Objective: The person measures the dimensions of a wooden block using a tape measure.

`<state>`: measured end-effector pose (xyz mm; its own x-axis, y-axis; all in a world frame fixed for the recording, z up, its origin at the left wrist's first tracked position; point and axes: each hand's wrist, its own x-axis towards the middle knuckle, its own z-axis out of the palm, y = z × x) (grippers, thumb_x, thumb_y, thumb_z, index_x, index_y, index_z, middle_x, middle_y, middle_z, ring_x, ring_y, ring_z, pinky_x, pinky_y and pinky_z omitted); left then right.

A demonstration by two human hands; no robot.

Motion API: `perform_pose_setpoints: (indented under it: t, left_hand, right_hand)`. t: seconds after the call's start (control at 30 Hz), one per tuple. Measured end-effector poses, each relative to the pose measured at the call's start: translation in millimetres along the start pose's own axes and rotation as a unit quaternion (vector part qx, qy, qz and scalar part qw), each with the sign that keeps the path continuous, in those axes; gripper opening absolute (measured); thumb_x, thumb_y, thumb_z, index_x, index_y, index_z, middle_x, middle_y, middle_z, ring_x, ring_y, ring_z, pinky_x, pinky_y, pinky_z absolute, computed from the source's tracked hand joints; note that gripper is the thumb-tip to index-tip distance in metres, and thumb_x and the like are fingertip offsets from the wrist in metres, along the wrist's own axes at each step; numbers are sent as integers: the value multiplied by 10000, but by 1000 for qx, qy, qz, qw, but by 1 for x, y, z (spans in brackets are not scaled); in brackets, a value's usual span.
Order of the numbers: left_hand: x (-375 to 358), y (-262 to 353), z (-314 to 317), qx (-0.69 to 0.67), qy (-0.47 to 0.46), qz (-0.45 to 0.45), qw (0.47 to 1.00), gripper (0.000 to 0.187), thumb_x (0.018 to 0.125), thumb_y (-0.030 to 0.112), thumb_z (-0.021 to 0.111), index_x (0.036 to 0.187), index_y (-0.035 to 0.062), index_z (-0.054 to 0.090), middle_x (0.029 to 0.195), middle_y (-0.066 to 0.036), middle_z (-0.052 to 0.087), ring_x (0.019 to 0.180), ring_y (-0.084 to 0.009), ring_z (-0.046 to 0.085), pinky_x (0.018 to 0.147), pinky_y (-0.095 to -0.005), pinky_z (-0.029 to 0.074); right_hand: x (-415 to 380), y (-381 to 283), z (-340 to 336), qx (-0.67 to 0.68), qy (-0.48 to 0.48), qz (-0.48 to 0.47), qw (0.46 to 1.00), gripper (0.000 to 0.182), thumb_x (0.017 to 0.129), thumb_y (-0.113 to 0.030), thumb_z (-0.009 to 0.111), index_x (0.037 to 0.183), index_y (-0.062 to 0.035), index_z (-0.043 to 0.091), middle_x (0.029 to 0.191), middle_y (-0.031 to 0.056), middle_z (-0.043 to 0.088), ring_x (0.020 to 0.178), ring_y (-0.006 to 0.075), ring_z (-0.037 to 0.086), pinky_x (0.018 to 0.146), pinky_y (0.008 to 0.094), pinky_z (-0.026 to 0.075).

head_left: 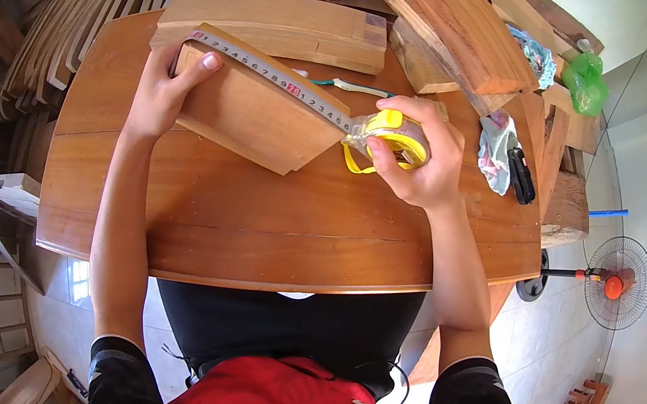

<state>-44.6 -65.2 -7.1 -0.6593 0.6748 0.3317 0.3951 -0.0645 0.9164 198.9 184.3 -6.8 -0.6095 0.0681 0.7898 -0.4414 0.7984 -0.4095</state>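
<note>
My left hand [159,91] grips the left end of a wooden block [255,121], its thumb on the face near the top edge and its other fingers mostly hidden behind. Along that top edge lies the drawn-out blade [268,74] of a tape measure, its printed numbers facing up. Closed around the yellow and clear case of the tape measure [395,138] is my right hand [428,156], just off the block's right end. A yellow strap hangs under the case. The blade's far tip, by my left hand, is hard to make out.
Behind the block lies a thick board [285,26]. Stacked planks [466,32] fill the back right of the table [291,240]. A cloth [495,150] and a black tool [521,176] lie at right. A fan [619,284] stands beyond; boards [85,30] lean at left.
</note>
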Motion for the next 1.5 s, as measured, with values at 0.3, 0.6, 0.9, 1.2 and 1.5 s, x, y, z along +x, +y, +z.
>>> perform_pose_setpoints:
  t: [0.3, 0.6, 0.9, 1.2, 1.5]
  left_hand:
    - [0, -6, -2, 36, -4, 29, 999, 706, 991, 604, 625, 1249, -53, 632, 1133, -121, 699, 1040, -161, 608, 960, -327, 470]
    - [11, 4, -2, -182, -5, 0, 983, 1372, 748, 1027, -48, 1499, -2, 464, 1482, -257, 567, 1421, -339, 463, 1224, -439, 271]
    - [11, -7, 15, -209, 125, -52, 969, 1031, 967, 864, 128, 1269, 5, 612, 1161, -197, 746, 1107, -275, 675, 983, -391, 533]
    - [12, -20, 23, -40, 173, -140, 974, 650, 1058, 653, 420, 1096, 69, 701, 1048, -154, 703, 1069, -192, 634, 950, -345, 495]
    - [2, -11, 54, -131, 119, -144, 974, 415, 1044, 390, 592, 1279, 47, 590, 1234, -129, 712, 1086, -183, 622, 978, -299, 450]
  right_hand:
    - [0, 2, 0, 18, -6, 16, 1000, 384, 829, -153, 843, 1162, -49, 683, 905, 101, 757, 768, 198, 762, 683, 293, 588]
    - [-4, 3, -1, 1, -2, 49, 999, 359, 821, -110, 833, 1146, -36, 700, 924, 93, 756, 795, 172, 746, 716, 284, 586]
    - [-10, 0, 10, 24, 7, 107, 994, 355, 942, -176, 779, 1219, -19, 621, 1009, 97, 740, 879, 144, 715, 763, 273, 570]
    - [-9, 4, 12, 25, 91, 68, 993, 516, 885, -90, 850, 1282, -4, 533, 1073, 122, 704, 962, 164, 714, 805, 287, 587]
    - [-11, 7, 22, 14, 98, 49, 994, 578, 751, -68, 952, 1200, -13, 593, 1099, 128, 693, 981, 192, 700, 854, 321, 591]
